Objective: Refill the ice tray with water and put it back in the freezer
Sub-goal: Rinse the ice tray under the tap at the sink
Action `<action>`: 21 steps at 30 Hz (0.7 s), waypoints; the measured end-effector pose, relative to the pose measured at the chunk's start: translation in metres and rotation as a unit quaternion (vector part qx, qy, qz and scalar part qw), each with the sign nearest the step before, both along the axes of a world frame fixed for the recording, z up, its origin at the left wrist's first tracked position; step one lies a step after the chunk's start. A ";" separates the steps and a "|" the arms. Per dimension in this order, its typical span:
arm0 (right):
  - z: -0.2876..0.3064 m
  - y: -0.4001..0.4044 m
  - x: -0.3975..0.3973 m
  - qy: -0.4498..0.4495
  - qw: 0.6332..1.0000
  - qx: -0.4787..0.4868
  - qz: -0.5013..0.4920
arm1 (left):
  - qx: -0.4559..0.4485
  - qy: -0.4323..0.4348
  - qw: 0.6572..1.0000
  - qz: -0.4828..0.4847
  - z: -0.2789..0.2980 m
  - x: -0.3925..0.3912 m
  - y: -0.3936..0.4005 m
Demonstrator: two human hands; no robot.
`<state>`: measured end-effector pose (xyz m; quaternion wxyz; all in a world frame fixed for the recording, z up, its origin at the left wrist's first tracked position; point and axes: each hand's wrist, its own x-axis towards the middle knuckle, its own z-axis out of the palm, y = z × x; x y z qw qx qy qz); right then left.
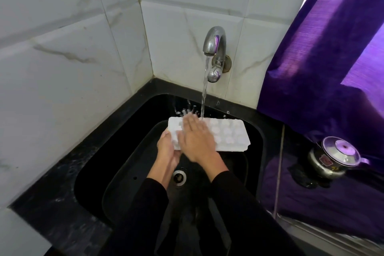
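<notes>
L hand (167,146) grips ice tray (228,137) under tap (214,48); R hand (195,139) flat on it, seemingly blurred.

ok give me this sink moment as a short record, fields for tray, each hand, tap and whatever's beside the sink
ice tray: white ice tray, held over the black sink, under the stream
left hand: left hand grips the tray's left end from below
right hand: right hand lies flat on top of the tray, fingers straight
tap: wall-mounted metal tap running, water splashing at the tray's far edge
beside sink: steel pot with lid on the counter to the right, purple curtain above it
</notes>
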<state>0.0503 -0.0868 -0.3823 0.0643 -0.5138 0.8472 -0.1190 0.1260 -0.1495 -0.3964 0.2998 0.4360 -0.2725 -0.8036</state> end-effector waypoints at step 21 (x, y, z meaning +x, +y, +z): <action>-0.012 0.101 -0.041 -0.285 0.938 -0.114 -0.161 | 0.107 -0.107 0.986 -0.069 0.001 0.052 -0.019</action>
